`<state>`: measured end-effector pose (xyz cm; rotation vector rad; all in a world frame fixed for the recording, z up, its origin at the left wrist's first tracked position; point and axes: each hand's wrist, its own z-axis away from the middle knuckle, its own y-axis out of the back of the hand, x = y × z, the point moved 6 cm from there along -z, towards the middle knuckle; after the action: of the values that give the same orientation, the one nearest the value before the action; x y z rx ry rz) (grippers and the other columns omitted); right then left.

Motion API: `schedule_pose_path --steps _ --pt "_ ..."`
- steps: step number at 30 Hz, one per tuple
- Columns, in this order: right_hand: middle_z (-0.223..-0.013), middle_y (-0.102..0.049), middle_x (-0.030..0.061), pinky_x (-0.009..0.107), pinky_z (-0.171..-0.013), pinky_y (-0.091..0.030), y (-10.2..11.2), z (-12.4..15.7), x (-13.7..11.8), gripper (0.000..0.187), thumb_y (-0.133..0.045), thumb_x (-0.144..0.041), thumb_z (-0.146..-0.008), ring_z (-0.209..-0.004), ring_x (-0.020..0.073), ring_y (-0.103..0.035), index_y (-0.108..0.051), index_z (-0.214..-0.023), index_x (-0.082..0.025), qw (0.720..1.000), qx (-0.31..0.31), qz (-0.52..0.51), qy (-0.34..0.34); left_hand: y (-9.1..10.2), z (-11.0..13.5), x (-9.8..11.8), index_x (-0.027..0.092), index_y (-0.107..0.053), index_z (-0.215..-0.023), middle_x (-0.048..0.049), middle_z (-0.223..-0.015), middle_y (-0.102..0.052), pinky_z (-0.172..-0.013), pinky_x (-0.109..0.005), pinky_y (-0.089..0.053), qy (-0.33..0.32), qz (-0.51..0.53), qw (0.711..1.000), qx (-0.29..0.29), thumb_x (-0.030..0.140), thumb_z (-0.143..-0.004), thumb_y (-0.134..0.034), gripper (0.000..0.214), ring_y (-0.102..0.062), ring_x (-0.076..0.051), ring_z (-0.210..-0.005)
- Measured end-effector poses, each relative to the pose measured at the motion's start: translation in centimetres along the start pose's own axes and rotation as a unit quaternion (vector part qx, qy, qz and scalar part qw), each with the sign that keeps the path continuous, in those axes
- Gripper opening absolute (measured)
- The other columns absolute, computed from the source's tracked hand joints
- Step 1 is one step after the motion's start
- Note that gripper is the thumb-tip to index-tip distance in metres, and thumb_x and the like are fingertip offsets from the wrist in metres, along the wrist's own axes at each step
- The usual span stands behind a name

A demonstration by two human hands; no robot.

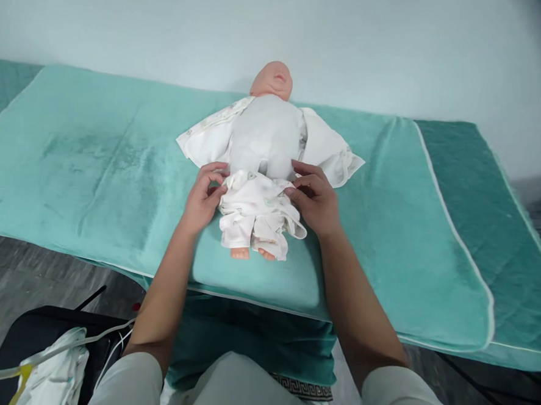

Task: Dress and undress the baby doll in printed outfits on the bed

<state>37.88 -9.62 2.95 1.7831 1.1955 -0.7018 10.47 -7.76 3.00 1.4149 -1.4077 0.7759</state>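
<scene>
A baby doll with a pale grey cloth body lies on its back, head toward the wall. White printed trousers are bunched over its legs, and its feet stick out below the cuffs. My left hand pinches the waistband at one side with fingers curled. On the opposite side, my right hand grips the waistband between thumb and fingers. An open white printed top spreads out to both sides under the doll's body.
A green padded sheet with white piping covers the bed, which stands against a pale wall. At lower left, white printed cloth lies on a black case-like surface, with a pale cable crossing over it.
</scene>
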Motion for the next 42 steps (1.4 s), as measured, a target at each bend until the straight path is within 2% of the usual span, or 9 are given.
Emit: schedule_pose_path --steps 5,9,14,17,19,22,29,34,42 --pt "-0.086 -0.068 0.0019 0.034 -0.069 -0.052 0.9 -2.9 2.3 0.028 -0.078 -0.047 -0.09 -0.077 0.0193 -0.063 -0.062 -0.088 -0.024 0.997 0.033 -0.001 -0.07 -1.1 -2.0 0.5 0.024 -0.047 -0.1 -0.0086 -0.121 -0.064 -0.102 -0.033 -0.045 -0.03 -0.078 0.988 0.129 0.053 -0.104 -0.051 0.029 -0.06 -0.021 -0.116" --pt "-0.065 -0.051 -0.0033 0.029 -0.054 -0.039 0.2 -5.0 4.8 0.047 -0.081 -0.064 -0.084 -0.058 0.0143 -0.046 -0.057 -0.083 -0.024 0.99 0.054 -0.062 -0.118 -1.1 -2.4 -1.3 0.025 -0.044 -0.103 -0.0047 -0.106 -0.062 -0.087 -0.03 -0.044 0.065 -0.097 0.971 0.211 0.054 -0.103 -0.051 0.03 -0.06 -0.019 -0.096" --pt "-0.074 -0.057 -0.0018 0.028 -0.061 -0.043 -0.8 -4.3 5.7 0.05 -0.074 -0.07 -0.087 -0.068 0.0146 -0.051 -0.061 -0.084 -0.022 0.988 -0.008 -0.062 -0.143 -0.9 -1.8 -3.1 0.023 -0.054 -0.093 0.0002 -0.084 -0.058 -0.077 -0.027 -0.042 0.135 -0.058 0.981 0.129 0.047 -0.099 -0.058 0.026 -0.054 -0.016 -0.082" --pt "-0.076 -0.06 -0.0012 0.027 -0.061 -0.042 -0.6 -3.4 5.4 0.048 -0.071 -0.069 -0.091 -0.07 0.0146 -0.053 -0.065 -0.088 -0.021 0.983 -0.076 -0.069 -0.153 -0.7 -1.5 -3.5 0.021 -0.06 -0.094 0.0001 -0.082 -0.061 -0.07 -0.025 -0.043 0.171 0.049 0.983 0.048 0.046 -0.094 -0.062 0.025 -0.057 -0.015 -0.078" --pt "-0.084 -0.065 -0.0002 0.027 -0.067 -0.047 -0.5 -3.0 5.0 0.044 -0.077 -0.064 -0.087 -0.077 0.0158 -0.059 -0.067 -0.094 -0.021 0.976 -0.121 -0.096 -0.152 -0.9 -1.4 -3.4 0.021 -0.06 -0.101 0.0 -0.085 -0.067 -0.068 -0.024 -0.046 0.198 0.147 0.969 -0.014 0.036 -0.082 -0.073 0.027 -0.063 -0.015 -0.077" --pt "-0.092 -0.07 0.0008 0.029 -0.076 -0.053 -0.6 -2.8 4.2 0.046 -0.091 -0.053 -0.075 -0.085 0.018 -0.064 -0.065 -0.096 -0.022 0.965 -0.165 -0.141 -0.151 -1.2 -1.2 -2.9 0.021 -0.058 -0.112 -0.0002 -0.094 -0.074 -0.074 -0.025 -0.053 0.216 0.242 0.943 -0.068 0.017 -0.064 -0.08 0.053 -0.071 -0.016 -0.083" --pt "-0.095 -0.071 0.0008 0.032 -0.078 -0.058 -0.6 -2.5 4.1 0.056 -0.1 -0.048 -0.061 -0.081 0.0181 -0.065 -0.064 -0.095 -0.022 0.943 -0.189 -0.197 -0.192 -1.5 -1.2 -3.1 0.019 -0.061 -0.115 -0.0064 -0.099 -0.078 -0.076 -0.029 -0.059 0.228 0.244 0.936 -0.108 0.023 -0.067 -0.089 0.056 -0.076 -0.021 -0.092" --pt "-0.083 -0.066 -0.0016 0.03 -0.072 -0.054 -0.8 -2.4 3.7 0.053 -0.1 -0.048 -0.06 -0.076 0.0165 -0.06 -0.06 -0.084 -0.022 0.944 -0.13 -0.241 -0.183 -1.9 -1.3 -3.0 0.016 -0.069 -0.113 -0.0104 -0.102 -0.079 -0.084 -0.036 -0.062 0.206 0.245 0.94 -0.119 0.036 -0.068 -0.092 0.054 -0.076 -0.028 -0.101" --pt "-0.089 -0.072 0.004 0.032 -0.074 -0.054 -1.6 -2.6 1.9 0.043 -0.093 -0.052 -0.07 -0.087 0.0212 -0.062 -0.068 -0.082 -0.019 0.944 -0.128 -0.249 -0.171 -3.2 -0.7 -4.5 0.015 -0.075 -0.094 -0.006 -0.098 -0.08 -0.099 -0.039 -0.062 0.29 0.323 0.899 -0.047 0.041 -0.07 -0.084 0.036 -0.074 -0.031 -0.114"
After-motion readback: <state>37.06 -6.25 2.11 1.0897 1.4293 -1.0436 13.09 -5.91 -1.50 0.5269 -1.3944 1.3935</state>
